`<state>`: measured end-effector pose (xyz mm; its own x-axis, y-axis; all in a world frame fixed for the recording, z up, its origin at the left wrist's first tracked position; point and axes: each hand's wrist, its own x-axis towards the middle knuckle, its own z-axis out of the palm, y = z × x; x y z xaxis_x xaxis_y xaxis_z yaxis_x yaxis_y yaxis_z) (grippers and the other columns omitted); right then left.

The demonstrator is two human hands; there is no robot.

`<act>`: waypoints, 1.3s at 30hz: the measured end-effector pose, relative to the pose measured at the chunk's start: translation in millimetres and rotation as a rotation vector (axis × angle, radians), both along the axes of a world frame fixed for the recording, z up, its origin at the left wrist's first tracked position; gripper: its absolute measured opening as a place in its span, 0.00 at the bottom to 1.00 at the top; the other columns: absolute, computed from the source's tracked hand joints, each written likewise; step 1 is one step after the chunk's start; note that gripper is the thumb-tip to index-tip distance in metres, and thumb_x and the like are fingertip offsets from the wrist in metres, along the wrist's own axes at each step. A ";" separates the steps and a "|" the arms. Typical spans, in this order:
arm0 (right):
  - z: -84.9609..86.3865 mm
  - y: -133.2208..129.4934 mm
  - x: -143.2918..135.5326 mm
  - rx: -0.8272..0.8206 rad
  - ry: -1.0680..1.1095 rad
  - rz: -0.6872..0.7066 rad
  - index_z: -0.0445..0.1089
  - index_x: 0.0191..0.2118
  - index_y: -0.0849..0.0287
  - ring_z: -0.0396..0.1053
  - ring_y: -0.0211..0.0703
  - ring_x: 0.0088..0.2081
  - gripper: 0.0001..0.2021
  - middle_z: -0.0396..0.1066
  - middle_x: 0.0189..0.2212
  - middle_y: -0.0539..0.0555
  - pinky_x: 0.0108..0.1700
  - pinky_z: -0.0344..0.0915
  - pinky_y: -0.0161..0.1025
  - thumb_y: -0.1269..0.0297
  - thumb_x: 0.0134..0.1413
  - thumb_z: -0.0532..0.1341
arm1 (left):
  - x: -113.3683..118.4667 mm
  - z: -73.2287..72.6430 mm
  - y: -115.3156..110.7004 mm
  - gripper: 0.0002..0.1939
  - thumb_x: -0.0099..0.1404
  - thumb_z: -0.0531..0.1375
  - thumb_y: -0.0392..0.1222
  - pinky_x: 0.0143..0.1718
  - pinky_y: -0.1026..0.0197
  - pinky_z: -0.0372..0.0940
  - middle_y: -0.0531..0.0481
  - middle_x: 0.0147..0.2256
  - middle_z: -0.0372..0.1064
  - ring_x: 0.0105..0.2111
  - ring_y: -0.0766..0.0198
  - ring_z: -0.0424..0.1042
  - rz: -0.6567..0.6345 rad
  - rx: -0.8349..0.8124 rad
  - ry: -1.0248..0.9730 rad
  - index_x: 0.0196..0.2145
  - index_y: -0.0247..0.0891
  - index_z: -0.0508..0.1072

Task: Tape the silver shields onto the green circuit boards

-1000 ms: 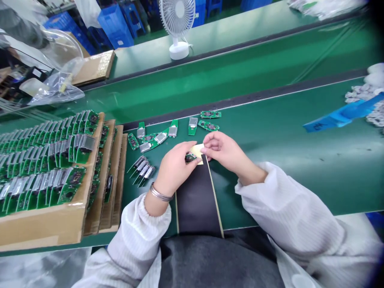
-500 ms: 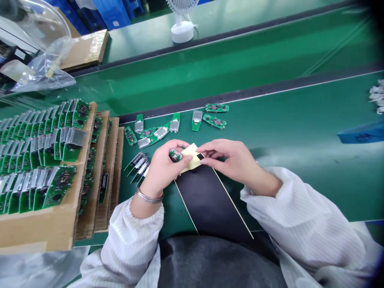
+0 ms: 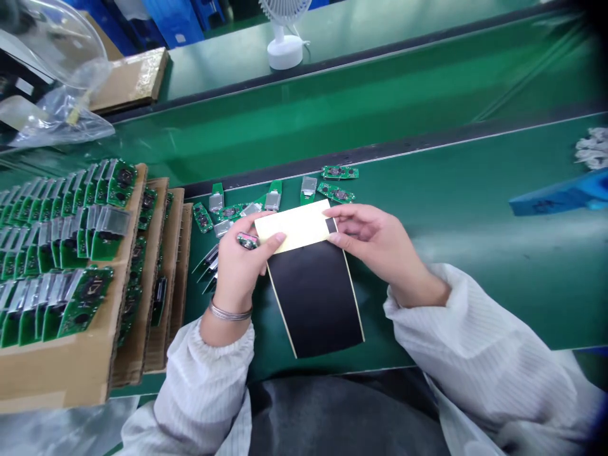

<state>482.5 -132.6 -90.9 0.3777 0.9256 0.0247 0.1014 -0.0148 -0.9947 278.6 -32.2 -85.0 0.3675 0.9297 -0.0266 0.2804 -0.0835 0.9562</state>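
Observation:
Between my two hands is a sheet of black stickers (image 3: 316, 297) on pale yellow backing paper (image 3: 295, 227), its bare strip at the top. My left hand (image 3: 242, 253) pinches the strip's left end with the thumb on top. A small green circuit board (image 3: 247, 240) is also tucked in that hand, mostly hidden by the fingers. My right hand (image 3: 373, 240) pinches the right edge, where one small black sticker (image 3: 331, 225) sits at the fingertips. Whether that sticker is lifted off the backing I cannot tell.
Several loose circuit boards (image 3: 338, 192) lie beyond my hands on the green bench (image 3: 475, 253). At left, cardboard holders (image 3: 85, 354) carry rows of boards (image 3: 88, 297). A blue tool-like object (image 3: 560, 195) lies at right. A white fan (image 3: 285, 52) stands on the back ledge.
The sheet's bare strip has turned from tilted and partly covered to facing up more flatly, showing more yellow. The sheet has moved forward, and my hands are farther apart.

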 end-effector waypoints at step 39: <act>-0.9 -4.8 -9.4 0.329 -0.678 0.297 0.75 0.44 0.60 0.72 0.37 0.32 0.09 0.76 0.37 0.52 0.34 0.68 0.33 0.74 0.58 0.70 | 10.1 10.4 -14.6 0.10 0.59 0.68 0.39 0.27 0.67 0.63 0.55 0.27 0.73 0.26 0.68 0.70 -0.254 -0.218 -0.024 0.39 0.39 0.75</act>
<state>473.1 -137.4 -91.8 -0.0772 0.8903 0.4489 0.6376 0.3902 -0.6643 288.7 -46.8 -74.6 0.5894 0.7818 -0.2035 0.2543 0.0595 0.9653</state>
